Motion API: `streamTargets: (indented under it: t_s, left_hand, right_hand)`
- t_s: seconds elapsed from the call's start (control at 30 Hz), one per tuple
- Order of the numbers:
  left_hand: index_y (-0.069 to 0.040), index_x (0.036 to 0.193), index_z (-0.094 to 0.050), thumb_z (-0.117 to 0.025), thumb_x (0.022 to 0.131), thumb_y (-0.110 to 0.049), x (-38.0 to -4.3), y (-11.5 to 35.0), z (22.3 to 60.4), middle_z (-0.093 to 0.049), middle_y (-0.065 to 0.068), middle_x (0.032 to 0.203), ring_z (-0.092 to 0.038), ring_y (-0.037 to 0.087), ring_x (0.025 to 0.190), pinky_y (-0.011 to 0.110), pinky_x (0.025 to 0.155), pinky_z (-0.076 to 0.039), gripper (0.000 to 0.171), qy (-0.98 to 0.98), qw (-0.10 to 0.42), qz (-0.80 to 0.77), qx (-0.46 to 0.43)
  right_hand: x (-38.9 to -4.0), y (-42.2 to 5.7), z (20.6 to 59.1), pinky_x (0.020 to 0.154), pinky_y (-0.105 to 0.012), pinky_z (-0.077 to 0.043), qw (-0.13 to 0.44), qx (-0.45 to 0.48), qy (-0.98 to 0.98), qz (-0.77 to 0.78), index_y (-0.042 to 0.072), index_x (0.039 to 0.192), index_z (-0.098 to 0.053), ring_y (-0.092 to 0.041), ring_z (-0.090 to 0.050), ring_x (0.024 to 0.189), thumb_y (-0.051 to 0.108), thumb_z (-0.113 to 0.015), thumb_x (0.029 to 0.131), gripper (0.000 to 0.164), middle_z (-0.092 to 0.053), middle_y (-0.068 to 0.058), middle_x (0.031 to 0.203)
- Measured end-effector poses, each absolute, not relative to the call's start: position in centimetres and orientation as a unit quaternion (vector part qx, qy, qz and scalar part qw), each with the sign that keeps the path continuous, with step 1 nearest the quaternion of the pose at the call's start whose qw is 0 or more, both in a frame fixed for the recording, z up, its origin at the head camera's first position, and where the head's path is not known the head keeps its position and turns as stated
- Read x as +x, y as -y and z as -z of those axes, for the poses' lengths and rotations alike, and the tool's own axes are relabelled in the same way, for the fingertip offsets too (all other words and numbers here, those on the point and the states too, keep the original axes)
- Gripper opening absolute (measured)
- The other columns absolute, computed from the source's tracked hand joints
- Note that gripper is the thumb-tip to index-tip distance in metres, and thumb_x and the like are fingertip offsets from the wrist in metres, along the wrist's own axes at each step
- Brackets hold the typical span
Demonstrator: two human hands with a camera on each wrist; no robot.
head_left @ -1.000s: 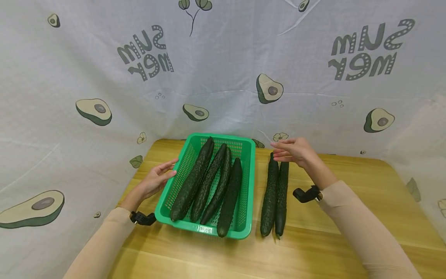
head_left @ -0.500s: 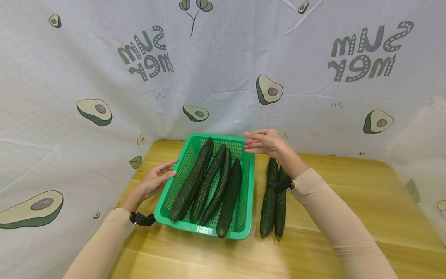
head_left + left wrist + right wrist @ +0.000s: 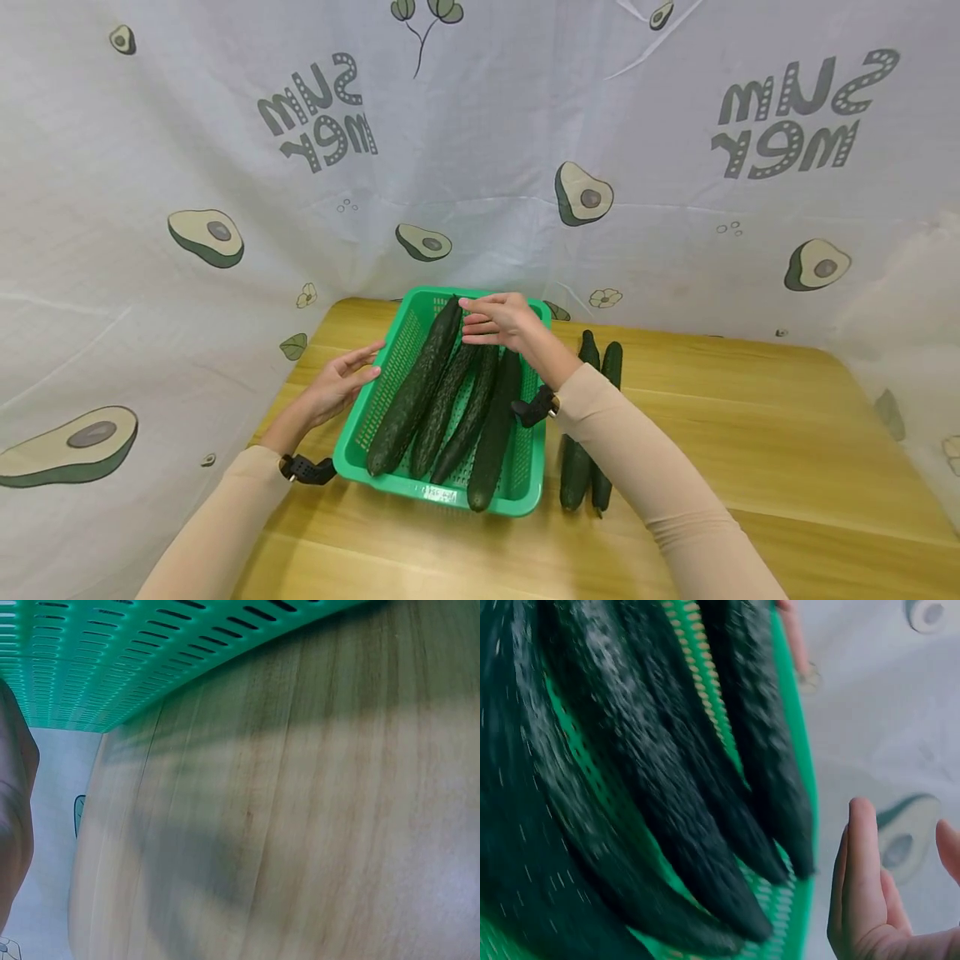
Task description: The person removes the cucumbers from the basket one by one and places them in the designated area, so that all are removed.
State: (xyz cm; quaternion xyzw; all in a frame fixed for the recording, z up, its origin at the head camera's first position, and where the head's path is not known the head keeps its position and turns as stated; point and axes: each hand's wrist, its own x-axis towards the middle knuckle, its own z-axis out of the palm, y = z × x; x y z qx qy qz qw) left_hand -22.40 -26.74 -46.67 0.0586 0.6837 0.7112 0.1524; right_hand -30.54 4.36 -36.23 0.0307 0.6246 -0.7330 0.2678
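Note:
A green plastic basket (image 3: pixel 534 450) holds several long dark-green cucumbers (image 3: pixel 408 400) lying lengthwise. At its left side, my left hand (image 3: pixel 335 389) has its fingertips against the rim, fingers extended. Above the far part of the basket is my right hand (image 3: pixel 504 323), fingers fairly straight and thumb apart, holding nothing. It hides the upper ends of some cucumbers. The right wrist view shows this hand (image 3: pixel 866 892) beyond the cucumbers (image 3: pixel 660 765). In the left wrist view the basket wall (image 3: pixel 97 660) is seen beside part of my hand (image 3: pixel 13 802).
Two more cucumbers (image 3: pixel 576 479) lie side by side on the wooden table (image 3: pixel 750 433) right of the basket, partly behind my right forearm. A white cloth (image 3: pixel 480 150) with avocado prints hangs behind the table and along its sides.
My right hand has moved left from over the two cucumbers on the table to above the basket, carrying nothing. My left hand, the basket and the cucumbers stay in place.

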Motion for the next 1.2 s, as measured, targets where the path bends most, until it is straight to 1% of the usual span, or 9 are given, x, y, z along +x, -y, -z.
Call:
streamTargets:
  t_s: [0.13, 0.23, 0.33, 0.53, 0.67, 0.8, 0.93, 1.07, 1.2]
  left_hand:
    - [-0.012, 0.158, -0.032, -0.06, 0.102, -0.015, -22.3, 26.6, 46.6, -0.021, 0.02, 0.157, -0.031, 0.003, 0.046, 0.017, 0.045, -0.032, 0.062, -0.682, 0.152, -0.713, 0.062]
    - [-0.011, 0.158, -0.032, -0.059, 0.103, -0.014, -22.1, 26.6, 46.6, -0.026, 0.02, 0.153, -0.031, 0.002, 0.046, 0.017, 0.044, -0.032, 0.062, -0.681, 0.15, -0.714, 0.065]
    - [-0.01, 0.158, -0.031, -0.058, 0.103, -0.013, -22.1, 26.5, 46.9, -0.027, 0.019, 0.149, -0.031, 0.002, 0.046, 0.016, 0.045, -0.032, 0.061, -0.676, 0.154, -0.717, 0.072]
    - [-0.007, 0.158, -0.028, -0.056, 0.104, -0.011, -22.0, 26.7, 47.2, -0.022, 0.022, 0.153, -0.03, 0.002, 0.046, 0.016, 0.045, -0.031, 0.061, -0.678, 0.152, -0.714, 0.082]
    - [-0.008, 0.159, -0.028, -0.056, 0.104, -0.013, -21.9, 26.8, 47.0, -0.021, 0.022, 0.155, -0.028, 0.003, 0.045, 0.017, 0.045, -0.031, 0.062, -0.684, 0.153, -0.709, 0.08]
    - [-0.009, 0.159, -0.028, -0.056, 0.105, -0.015, -21.7, 26.9, 46.9, -0.02, 0.023, 0.156, -0.027, 0.004, 0.045, 0.019, 0.046, -0.03, 0.061, -0.693, 0.156, -0.699, 0.085]
    - [-0.008, 0.158, -0.028, -0.055, 0.105, -0.015, -21.6, 27.0, 46.9, -0.022, 0.025, 0.155, -0.027, 0.004, 0.044, 0.018, 0.045, -0.031, 0.06, -0.7, 0.15, -0.692, 0.091]
    - [-0.006, 0.158, -0.027, -0.054, 0.105, -0.013, -21.5, 27.1, 46.9, -0.022, 0.025, 0.154, -0.026, 0.004, 0.044, 0.018, 0.044, -0.03, 0.06, -0.7, 0.149, -0.693, 0.093]
    - [-0.008, 0.159, -0.027, -0.053, 0.105, -0.013, -21.3, 27.1, 47.0, -0.02, 0.025, 0.155, -0.026, 0.005, 0.044, 0.02, 0.045, -0.028, 0.06, -0.696, 0.154, -0.695, 0.098]
  right_hand:
    - [-30.0, -2.6, 37.4, 0.081, -0.041, -0.058, 0.27, 0.047, -0.634, 0.723, -0.004, 0.136, -0.053, -0.044, -0.058, 0.118, 0.013, -0.072, 0.094, 0.049, -0.055, -0.031, 0.131]
    - [-29.5, -1.7, 38.2, 0.08, -0.042, -0.058, 0.272, 0.057, -0.641, 0.715, -0.004, 0.132, -0.056, -0.043, -0.061, 0.114, 0.012, -0.075, 0.092, 0.047, -0.057, -0.03, 0.128]
    - [-29.2, -1.3, 38.9, 0.08, -0.043, -0.058, 0.274, 0.065, -0.65, 0.706, -0.004, 0.13, -0.057, -0.043, -0.062, 0.111, 0.012, -0.075, 0.092, 0.045, -0.057, -0.031, 0.127]
    - [-28.6, -0.5, 39.6, 0.078, -0.044, -0.059, 0.284, 0.067, -0.665, 0.688, -0.004, 0.132, -0.053, -0.044, -0.065, 0.104, 0.013, -0.076, 0.091, 0.05, -0.056, -0.032, 0.126]
    - [-28.5, -0.2, 39.6, 0.077, -0.044, -0.059, 0.292, 0.073, -0.668, 0.681, -0.004, 0.132, -0.051, -0.044, -0.067, 0.101, 0.012, -0.077, 0.09, 0.052, -0.057, -0.033, 0.123]
    - [-28.5, -0.1, 39.7, 0.079, -0.045, -0.058, 0.312, 0.084, -0.656, 0.682, -0.006, 0.135, -0.048, -0.046, -0.065, 0.103, 0.011, -0.075, 0.091, 0.054, -0.057, -0.036, 0.124]
    - [-28.4, 0.2, 39.7, 0.082, -0.046, -0.057, 0.34, 0.093, -0.637, 0.685, -0.008, 0.145, -0.039, -0.048, -0.062, 0.108, 0.009, -0.074, 0.092, 0.066, -0.051, -0.038, 0.131]
    - [-28.3, 0.6, 40.0, 0.084, -0.046, -0.057, 0.356, 0.1, -0.625, 0.688, -0.007, 0.152, -0.029, -0.049, -0.06, 0.112, 0.009, -0.073, 0.093, 0.075, -0.047, -0.038, 0.137]
    - [-28.1, 0.9, 40.3, 0.084, -0.045, -0.057, 0.36, 0.107, -0.618, 0.691, -0.006, 0.154, -0.024, -0.05, -0.058, 0.115, 0.007, -0.072, 0.093, 0.078, -0.044, -0.037, 0.14]
